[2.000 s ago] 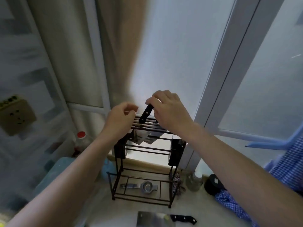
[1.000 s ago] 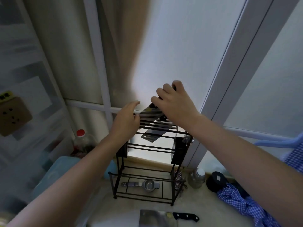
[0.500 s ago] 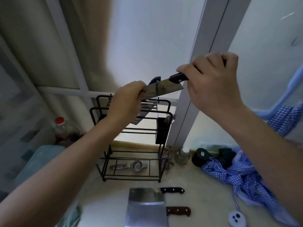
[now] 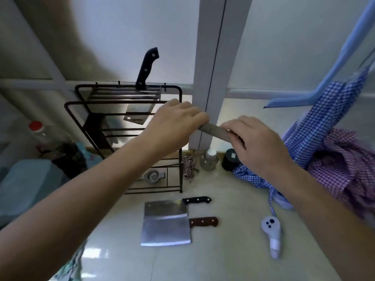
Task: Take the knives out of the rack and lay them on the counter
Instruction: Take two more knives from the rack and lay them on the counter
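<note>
A knife (image 4: 214,132) is held level in the air between both hands, to the right of the black wire rack (image 4: 81,114). My left hand (image 4: 174,122) grips its blade end and my right hand (image 4: 255,142) is closed over its handle, which is hidden. One black-handled knife (image 4: 147,67) still stands in the rack's top slots, its blade hanging below. On the counter (image 4: 223,250) in front of the rack lie two cleavers side by side: one with a black handle (image 4: 165,207), one with a brown handle (image 4: 166,231).
A metal strainer (image 4: 153,176) lies on the rack's bottom shelf. Behind on the counter stand a small jar (image 4: 209,160) and a black pot (image 4: 230,162). Checked cloths (image 4: 334,159) pile at the right. A white handheld device (image 4: 273,236) lies right of the cleavers. A red-capped bottle (image 4: 37,131) stands left.
The knife came up out of the rack and moved down and right, held by both hands. The view tilted down, bringing the counter and both cleavers into sight.
</note>
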